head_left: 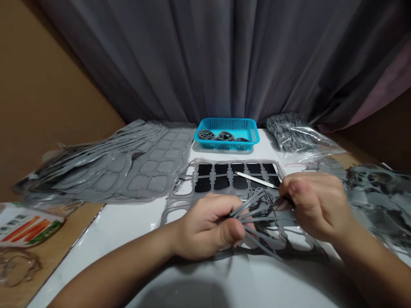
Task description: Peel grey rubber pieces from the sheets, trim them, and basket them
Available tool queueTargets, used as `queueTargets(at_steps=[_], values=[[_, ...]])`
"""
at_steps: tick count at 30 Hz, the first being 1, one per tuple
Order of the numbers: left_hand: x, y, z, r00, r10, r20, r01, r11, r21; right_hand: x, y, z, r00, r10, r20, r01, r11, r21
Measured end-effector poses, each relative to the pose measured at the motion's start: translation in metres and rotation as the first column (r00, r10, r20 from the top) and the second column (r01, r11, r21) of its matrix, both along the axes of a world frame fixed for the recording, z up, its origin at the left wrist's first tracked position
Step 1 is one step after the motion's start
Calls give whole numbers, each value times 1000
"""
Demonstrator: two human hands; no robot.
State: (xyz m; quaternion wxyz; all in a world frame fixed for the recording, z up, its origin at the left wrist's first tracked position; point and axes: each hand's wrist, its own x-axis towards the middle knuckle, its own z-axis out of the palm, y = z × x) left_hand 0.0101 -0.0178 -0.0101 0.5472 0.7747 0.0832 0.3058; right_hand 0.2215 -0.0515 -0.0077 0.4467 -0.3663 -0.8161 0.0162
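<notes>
My left hand point(205, 226) grips a bunch of thin grey rubbery strips point(247, 218) that fan out to the right of its fingers. My right hand point(313, 205) pinches grey material at the strips' far end, its fingertips partly hidden. Beneath both hands lies a grey moulded sheet point(231, 191) holding several black rounded-rectangle pieces point(221, 182) in rows. A white stick with a pointed tip point(255, 180) rests on those pieces, just beyond my right fingers.
A blue plastic basket point(226, 125) holds dark coiled scraps. To the left lies a stack of grey sheets point(105, 167); a plastic bag of grey scraps point(298, 137) and a heap of grey offcuts point(375, 201) lie right. A grey curtain point(205, 55) hangs behind the white table top point(86, 239).
</notes>
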Motion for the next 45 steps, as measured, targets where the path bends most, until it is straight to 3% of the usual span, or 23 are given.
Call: queueTargets(at_steps=[5,14,21,32,45], values=[[1,-3,4,986,156,63,-163,977,137,-1,-2,2,1000,-22,8,22,999,-28],[1,-8,4,962,273,11,-273,956,103,-6,-9,9,964,-185,192,168,980,103],[-1,-9,2,967,249,-52,-246,967,60,-7,-10,9,959,-204,195,184,976,112],[-1,-8,4,954,289,-76,-273,946,172,-8,-8,10,942,-253,221,219,961,169],[-4,-7,4,947,299,-119,-276,944,181,-8,-7,9,914,-318,252,262,936,234]])
